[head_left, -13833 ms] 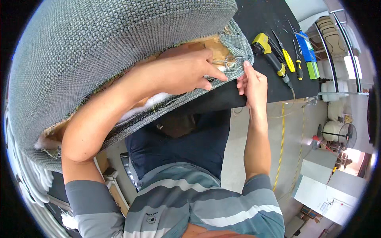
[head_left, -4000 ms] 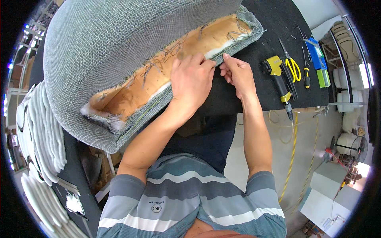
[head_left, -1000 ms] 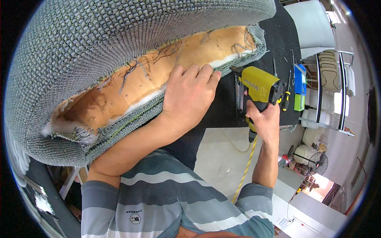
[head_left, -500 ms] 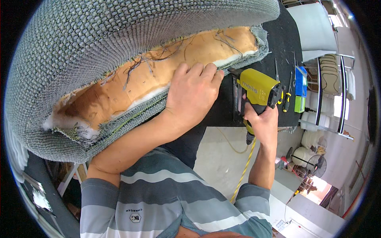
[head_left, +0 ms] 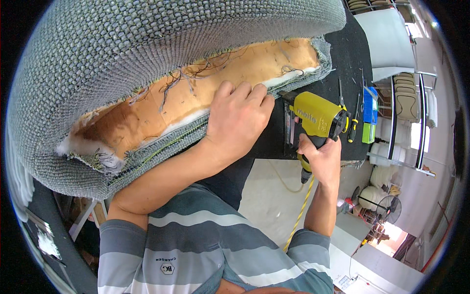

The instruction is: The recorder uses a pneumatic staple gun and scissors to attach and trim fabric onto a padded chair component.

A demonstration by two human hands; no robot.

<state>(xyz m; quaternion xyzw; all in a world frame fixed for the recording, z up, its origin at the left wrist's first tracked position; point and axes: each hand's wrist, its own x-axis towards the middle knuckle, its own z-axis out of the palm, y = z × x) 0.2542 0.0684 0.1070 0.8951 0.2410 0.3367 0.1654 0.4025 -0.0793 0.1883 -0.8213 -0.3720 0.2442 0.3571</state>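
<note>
A large piece of upholstery point(head_left: 161, 24) in grey-green woven fabric lies on its side, its tan wooden board point(head_left: 196, 95) bare along an open strip. Dark loose threads hang over the board, and white padding shows at its near edge. My left hand point(head_left: 240, 115) curls over the near fabric edge point(head_left: 166, 147), its fingertips partly hidden. To its right, my right hand point(head_left: 320, 154) is wrapped round the handle of a yellow and black air staple gun point(head_left: 316, 115). The gun's nose is close beside the fabric edge; I cannot tell whether they touch.
A yellow air hose point(head_left: 299, 213) runs down from the gun. On the black-covered table point(head_left: 350, 54) lie a yellow-black screwdriver point(head_left: 353, 131) and other hand tools, with blue point(head_left: 370, 105) and green point(head_left: 368, 133) boxes at the edge. A metal rack point(head_left: 419, 122) and fan point(head_left: 389, 209) stand beyond.
The staple gun and my right hand have shifted slightly left and nearer to me. My left hand keeps its hold on the fabric edge. The whole view has shifted a little.
</note>
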